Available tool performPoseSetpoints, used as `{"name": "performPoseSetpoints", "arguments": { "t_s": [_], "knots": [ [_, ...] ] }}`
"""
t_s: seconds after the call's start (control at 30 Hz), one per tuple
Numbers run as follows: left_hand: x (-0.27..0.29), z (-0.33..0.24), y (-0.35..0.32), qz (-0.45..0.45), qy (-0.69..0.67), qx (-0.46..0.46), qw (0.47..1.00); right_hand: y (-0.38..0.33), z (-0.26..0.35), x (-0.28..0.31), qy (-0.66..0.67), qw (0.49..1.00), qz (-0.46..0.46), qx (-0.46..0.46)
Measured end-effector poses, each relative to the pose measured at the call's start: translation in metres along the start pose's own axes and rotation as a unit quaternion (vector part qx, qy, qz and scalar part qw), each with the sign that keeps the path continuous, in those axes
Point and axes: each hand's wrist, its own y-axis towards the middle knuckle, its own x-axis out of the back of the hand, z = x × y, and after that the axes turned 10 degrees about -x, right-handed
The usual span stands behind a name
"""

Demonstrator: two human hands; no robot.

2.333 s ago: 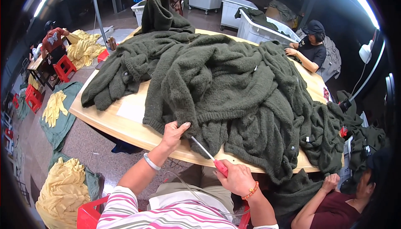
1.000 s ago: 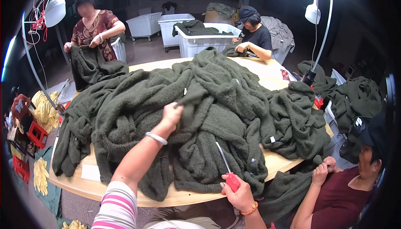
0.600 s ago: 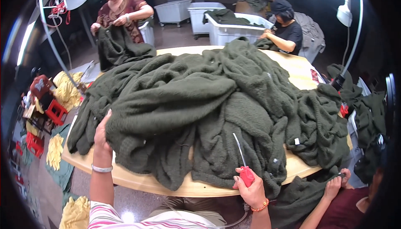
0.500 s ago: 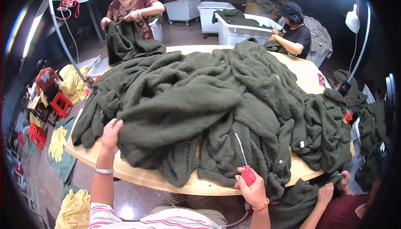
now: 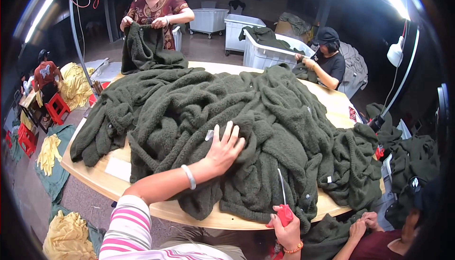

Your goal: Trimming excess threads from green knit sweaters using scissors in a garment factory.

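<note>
The right hand (image 5: 286,229) gripped red-handled scissors (image 5: 283,203), blade up, at the table's near edge (image 5: 208,218); the left hand (image 5: 222,148) lay spread flat on the dark green garment pile (image 5: 265,117); beyond, a standing person held another garment (image 5: 144,51).

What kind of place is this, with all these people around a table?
It looks like a garment workshop or knitwear finishing room. A big heap of dark green sweaters covers a wooden table, several people handle them, white bins hold more, and the right hand grips red-handled snips.
</note>
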Motion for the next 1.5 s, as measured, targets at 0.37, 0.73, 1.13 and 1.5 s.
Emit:
{"name": "performPoseSetpoints", "arguments": {
  "t_s": [0.37, 0.73, 1.13, 1.5],
  "knots": [
    [0.038, 0.227, 0.010, -0.291, -0.605, 0.401, 0.624, 0.028, 0.006, -0.005, -0.013, 0.999, 0.027, 0.015],
    [0.116, 0.059, -0.039, -0.015, -0.196, -0.008, 0.981, 0.049, 0.027, -0.042, -0.067, 0.994, 0.082, 0.002],
    [0.106, 0.052, -0.189, 0.116, -0.003, 0.190, 0.975, 0.029, 0.027, -0.051, -0.166, 0.982, 0.078, 0.049],
    [0.061, 0.011, -0.100, 0.033, -0.071, 0.082, 0.994, 0.010, 0.024, -0.059, -0.201, 0.972, 0.062, 0.101]
  ]
}}
